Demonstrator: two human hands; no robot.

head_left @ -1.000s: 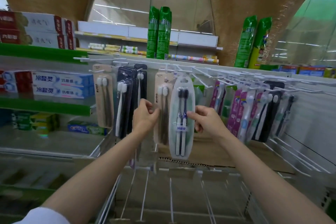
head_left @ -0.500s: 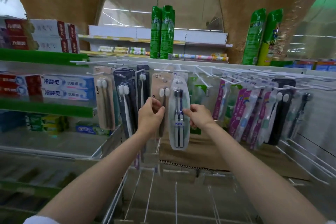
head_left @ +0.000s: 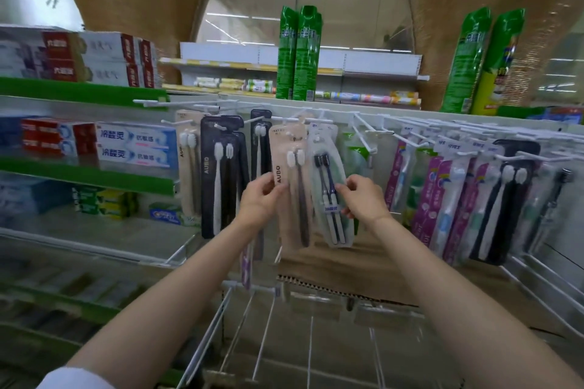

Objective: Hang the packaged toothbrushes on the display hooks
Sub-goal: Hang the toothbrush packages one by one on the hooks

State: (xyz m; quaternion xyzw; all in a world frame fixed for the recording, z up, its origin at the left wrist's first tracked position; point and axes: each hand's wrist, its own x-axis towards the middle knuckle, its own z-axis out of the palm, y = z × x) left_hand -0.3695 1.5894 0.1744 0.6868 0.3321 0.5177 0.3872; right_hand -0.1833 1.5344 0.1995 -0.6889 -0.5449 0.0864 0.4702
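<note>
A clear oval toothbrush pack with two dark-headed brushes hangs from a white display hook in the middle of the rack. My right hand pinches its right edge at mid height. Left of it hangs a beige AUBO toothbrush pack; my left hand grips its left edge. Both packs tilt slightly. Their top holes sit at the hooks, but blur hides how far they are threaded on.
Black toothbrush packs hang at the left, purple and black packs at the right. Bare white hooks jut forward. Toothpaste boxes fill green shelves at left. A wire basket and cardboard box sit below.
The view has moved closer to the rack. My left hand now grips the beige pack's left edge. The clear pack has swung slightly right under my right hand's pinch.
</note>
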